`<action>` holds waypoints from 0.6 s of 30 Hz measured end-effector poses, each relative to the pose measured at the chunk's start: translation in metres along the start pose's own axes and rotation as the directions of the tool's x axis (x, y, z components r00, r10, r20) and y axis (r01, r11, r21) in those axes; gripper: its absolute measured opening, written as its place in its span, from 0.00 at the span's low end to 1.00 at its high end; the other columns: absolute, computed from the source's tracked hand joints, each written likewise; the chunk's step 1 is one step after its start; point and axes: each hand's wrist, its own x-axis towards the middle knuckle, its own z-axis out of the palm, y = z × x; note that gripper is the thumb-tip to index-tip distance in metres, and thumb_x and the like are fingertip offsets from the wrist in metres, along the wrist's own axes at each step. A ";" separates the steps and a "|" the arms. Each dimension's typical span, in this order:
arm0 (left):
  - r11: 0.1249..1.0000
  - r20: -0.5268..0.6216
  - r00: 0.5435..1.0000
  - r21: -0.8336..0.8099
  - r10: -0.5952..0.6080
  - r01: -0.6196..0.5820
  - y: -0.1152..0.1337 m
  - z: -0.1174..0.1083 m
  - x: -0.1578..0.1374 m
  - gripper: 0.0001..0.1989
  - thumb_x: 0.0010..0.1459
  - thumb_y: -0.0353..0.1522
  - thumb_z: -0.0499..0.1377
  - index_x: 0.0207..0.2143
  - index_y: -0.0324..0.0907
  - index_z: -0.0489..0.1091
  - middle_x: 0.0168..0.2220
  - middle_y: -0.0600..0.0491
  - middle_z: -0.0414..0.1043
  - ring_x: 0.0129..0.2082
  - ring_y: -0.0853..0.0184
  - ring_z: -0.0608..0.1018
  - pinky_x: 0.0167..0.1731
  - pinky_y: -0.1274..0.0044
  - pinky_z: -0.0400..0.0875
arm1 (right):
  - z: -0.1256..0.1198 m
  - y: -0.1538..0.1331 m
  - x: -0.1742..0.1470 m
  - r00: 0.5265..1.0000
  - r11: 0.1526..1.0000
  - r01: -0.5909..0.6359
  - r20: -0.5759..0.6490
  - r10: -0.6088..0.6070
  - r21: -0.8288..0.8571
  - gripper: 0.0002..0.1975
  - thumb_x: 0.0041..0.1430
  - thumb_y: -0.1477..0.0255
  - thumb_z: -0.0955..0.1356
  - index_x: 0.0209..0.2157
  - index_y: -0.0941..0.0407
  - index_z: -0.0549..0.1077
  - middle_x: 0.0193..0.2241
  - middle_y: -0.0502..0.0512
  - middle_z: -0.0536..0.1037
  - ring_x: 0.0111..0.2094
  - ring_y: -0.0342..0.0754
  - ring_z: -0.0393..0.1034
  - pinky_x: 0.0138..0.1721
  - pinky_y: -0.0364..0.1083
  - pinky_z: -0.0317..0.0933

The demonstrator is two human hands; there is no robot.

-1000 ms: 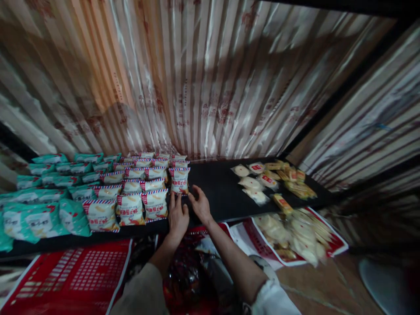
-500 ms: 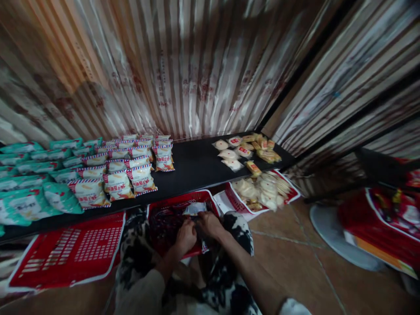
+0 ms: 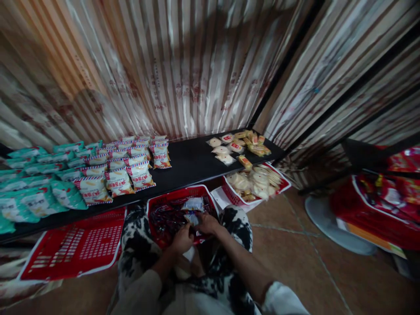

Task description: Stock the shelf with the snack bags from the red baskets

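Observation:
Both my hands are over a red basket (image 3: 210, 192) between my knees. It holds many dark purple wrapped packets (image 3: 164, 216). A small bluish-white snack packet (image 3: 190, 218) is between my hands; its lower part is hidden by my fingers. My left hand (image 3: 183, 239) is closed at the near edge of this packet, fingertips pinched together. On its right side my right hand (image 3: 206, 223) grips it with bent fingers. Just beyond, a larger whitish packet (image 3: 193, 204) lies on the dark ones, apart from my fingers.
A black shelf (image 3: 187, 164) runs behind the basket. White chip bags (image 3: 141, 175) and teal bags (image 3: 39, 203) stand in rows on its left; flat wrapped crackers (image 3: 225, 151) lie right. Red baskets stand left (image 3: 75, 249) and right (image 3: 229, 194). Corrugated sheeting (image 3: 183, 65) rises behind.
The view has shifted slightly. My hands have drawn a little nearer to me, and the small packet between them shows more clearly. The shelf goods look unchanged.

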 end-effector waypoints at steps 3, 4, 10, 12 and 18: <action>1.000 -0.052 0.999 0.023 0.001 0.001 -0.001 -0.010 -0.004 0.26 0.48 0.23 0.52 0.53 0.32 0.63 0.54 0.36 0.65 0.55 0.56 0.68 0.55 0.67 0.60 | -0.006 0.001 -0.002 0.999 0.990 0.028 0.032 -0.032 0.139 0.21 0.46 0.67 0.69 0.45 0.54 0.72 0.37 0.56 0.78 0.37 0.53 0.73 0.37 0.48 0.64; 1.000 -0.070 0.998 0.027 0.004 -0.002 -0.001 -0.015 -0.005 0.27 0.48 0.23 0.52 0.54 0.32 0.63 0.55 0.36 0.64 0.56 0.56 0.67 0.56 0.67 0.58 | -0.007 0.002 -0.003 0.998 0.982 0.030 0.049 -0.039 0.186 0.19 0.47 0.67 0.68 0.43 0.54 0.73 0.33 0.54 0.78 0.33 0.50 0.73 0.34 0.46 0.65; 0.998 -0.116 0.992 -0.017 0.054 -0.056 -0.008 -0.046 -0.010 0.28 0.44 0.22 0.56 0.51 0.40 0.67 0.58 0.44 0.61 0.60 0.59 0.61 0.60 0.67 0.51 | -0.016 0.003 -0.010 0.968 0.716 -0.045 0.207 -0.141 0.697 0.11 0.42 0.70 0.70 0.31 0.58 0.76 0.22 0.48 0.76 0.21 0.43 0.68 0.23 0.41 0.62; 0.995 -0.092 0.993 -0.061 0.069 -0.075 -0.011 -0.053 -0.010 0.24 0.43 0.22 0.57 0.46 0.41 0.70 0.57 0.45 0.63 0.58 0.60 0.64 0.58 0.68 0.54 | -0.023 0.001 -0.012 0.957 0.678 -0.059 0.235 -0.171 0.733 0.09 0.42 0.70 0.70 0.29 0.58 0.76 0.24 0.49 0.77 0.22 0.42 0.68 0.22 0.40 0.61; 0.961 0.024 0.995 -0.262 0.093 -0.083 -0.020 -0.066 -0.011 0.14 0.46 0.28 0.59 0.38 0.41 0.73 0.37 0.51 0.76 0.37 0.65 0.76 0.42 0.73 0.69 | -0.037 0.001 -0.010 0.927 0.651 -0.178 0.348 -0.141 0.738 0.08 0.48 0.69 0.68 0.27 0.59 0.74 0.20 0.49 0.74 0.20 0.41 0.67 0.20 0.38 0.61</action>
